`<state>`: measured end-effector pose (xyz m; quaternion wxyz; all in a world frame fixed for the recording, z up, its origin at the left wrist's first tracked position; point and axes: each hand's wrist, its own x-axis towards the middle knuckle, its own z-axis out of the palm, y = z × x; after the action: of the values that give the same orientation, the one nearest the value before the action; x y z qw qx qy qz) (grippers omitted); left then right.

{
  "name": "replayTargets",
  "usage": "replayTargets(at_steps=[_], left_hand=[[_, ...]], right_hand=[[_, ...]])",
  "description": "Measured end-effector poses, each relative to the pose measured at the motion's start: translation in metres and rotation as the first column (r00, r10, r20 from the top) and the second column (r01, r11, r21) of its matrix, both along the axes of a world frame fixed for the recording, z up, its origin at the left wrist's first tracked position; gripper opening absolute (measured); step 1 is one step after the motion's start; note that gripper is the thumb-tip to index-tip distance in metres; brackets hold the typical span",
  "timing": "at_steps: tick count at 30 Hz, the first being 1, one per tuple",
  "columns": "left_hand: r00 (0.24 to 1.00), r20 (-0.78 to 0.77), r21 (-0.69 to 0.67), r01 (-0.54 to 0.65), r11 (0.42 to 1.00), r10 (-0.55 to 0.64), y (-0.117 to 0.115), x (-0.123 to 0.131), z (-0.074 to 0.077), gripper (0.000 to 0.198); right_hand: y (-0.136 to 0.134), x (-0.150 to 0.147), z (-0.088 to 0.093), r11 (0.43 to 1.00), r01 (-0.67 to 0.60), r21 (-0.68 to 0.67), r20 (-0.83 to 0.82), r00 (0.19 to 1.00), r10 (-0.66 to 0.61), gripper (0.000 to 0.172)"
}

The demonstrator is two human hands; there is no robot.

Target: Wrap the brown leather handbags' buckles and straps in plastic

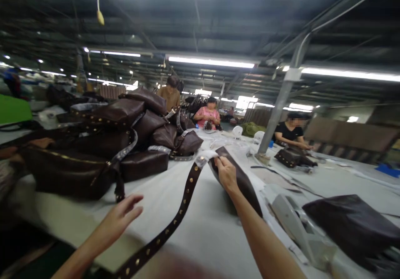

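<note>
My right hand (pixel 225 173) is closed on the end of a dark brown leather bag (pixel 242 179), which lies at a slant over the white table. From near that hand a brown strap (pixel 184 202) with gold studs runs down toward me, its upper end wrapped in clear plastic (pixel 201 160). My left hand (pixel 126 212) hangs over the table's near edge with fingers apart, holding nothing. Just beyond it is a large brown bag (pixel 68 170) with a gold zipper, at the front of a pile of similar bags (pixel 146 125).
A pale machine (pixel 301 225) stands on the table (pixel 187 245) at right, beside another dark leather piece (pixel 353 225). A metal post (pixel 278 112) rises behind. Several people sit or stand beyond, one (pixel 290 131) with a studded bag (pixel 293 157).
</note>
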<state>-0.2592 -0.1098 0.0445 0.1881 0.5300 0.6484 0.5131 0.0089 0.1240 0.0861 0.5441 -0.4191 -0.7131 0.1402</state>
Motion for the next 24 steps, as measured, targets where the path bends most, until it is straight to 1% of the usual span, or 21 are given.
replayTargets(at_steps=[1, 3, 5, 7, 8, 9, 10, 11, 13, 14, 15, 16, 20, 22, 24], left_hand=[[0.998, 0.044, -0.029, 0.052, 0.998, -0.051, 0.009, 0.006, -0.002, 0.054], [0.981, 0.119, 0.003, 0.154, 0.988, -0.153, 0.033, 0.022, 0.001, 0.058], [0.972, 0.140, 0.104, 0.173, 0.979, -0.187, 0.059, 0.042, 0.011, 0.055], [0.950, 0.229, 0.189, 0.168, 0.967, -0.210, 0.085, 0.058, 0.023, 0.049], [0.926, 0.297, 0.189, 0.182, 0.965, -0.232, 0.095, 0.065, 0.028, 0.045], [0.890, 0.369, 0.154, 0.226, 0.962, -0.268, 0.105, 0.069, 0.032, 0.041], [0.838, 0.445, 0.108, 0.301, 0.948, -0.316, 0.112, 0.072, 0.034, 0.041], [0.773, 0.517, 0.067, 0.392, 0.918, -0.368, 0.117, 0.074, 0.036, 0.043], [0.636, 0.634, 0.047, 0.537, 0.842, -0.441, 0.122, 0.075, 0.039, 0.045], [0.586, 0.667, 0.065, 0.570, 0.819, -0.460, 0.122, 0.075, 0.041, 0.044], [0.559, 0.683, 0.089, 0.575, 0.814, -0.470, 0.122, 0.075, 0.044, 0.042], [0.556, 0.684, 0.108, 0.563, 0.819, -0.472, 0.121, 0.075, 0.048, 0.039], [0.603, 0.654, 0.128, 0.507, 0.852, -0.457, 0.116, 0.074, 0.062, 0.035], [0.620, 0.664, 0.087, 0.492, 0.866, -0.418, 0.112, 0.067, 0.060, 0.034], [0.649, 0.663, 0.003, 0.497, 0.868, -0.374, 0.104, 0.054, 0.049, 0.031]], right_hand=[[-0.002, -0.002, -0.004, 1.000, -0.010, -0.015, 0.013, 1.000, 0.010, 0.041], [-0.006, -0.006, -0.012, 0.999, -0.033, -0.026, 0.050, 0.998, 0.034, 0.039], [-0.010, -0.009, -0.017, 0.998, -0.046, -0.031, 0.074, 0.996, 0.048, 0.039], [-0.014, -0.010, -0.019, 0.998, -0.042, -0.038, 0.077, 0.996, 0.045, 0.039], [-0.016, -0.010, -0.019, 0.998, -0.038, -0.040, 0.074, 0.996, 0.041, 0.038], [-0.017, -0.009, -0.018, 0.999, -0.036, -0.041, 0.072, 0.997, 0.038, 0.038], [-0.018, -0.009, -0.018, 0.999, -0.034, -0.042, 0.073, 0.997, 0.038, 0.038], [-0.019, -0.009, -0.018, 0.998, -0.034, -0.044, 0.073, 0.997, 0.037, 0.038], [-0.019, -0.009, -0.017, 0.998, -0.038, -0.048, 0.076, 0.996, 0.042, 0.039], [-0.019, -0.010, -0.018, 0.998, -0.044, -0.051, 0.078, 0.996, 0.048, 0.039], [-0.018, -0.011, -0.019, 0.997, -0.051, -0.052, 0.081, 0.995, 0.056, 0.039], [-0.018, -0.012, -0.019, 0.997, -0.062, -0.051, 0.084, 0.994, 0.066, 0.039], [-0.019, -0.014, -0.024, 0.994, -0.109, -0.027, 0.096, 0.989, 0.111, 0.039], [-0.021, -0.013, -0.027, 0.984, -0.178, -0.025, 0.127, 0.976, 0.180, 0.036], [-0.025, -0.011, -0.035, 0.957, -0.288, -0.021, 0.202, 0.937, 0.286, 0.029]])
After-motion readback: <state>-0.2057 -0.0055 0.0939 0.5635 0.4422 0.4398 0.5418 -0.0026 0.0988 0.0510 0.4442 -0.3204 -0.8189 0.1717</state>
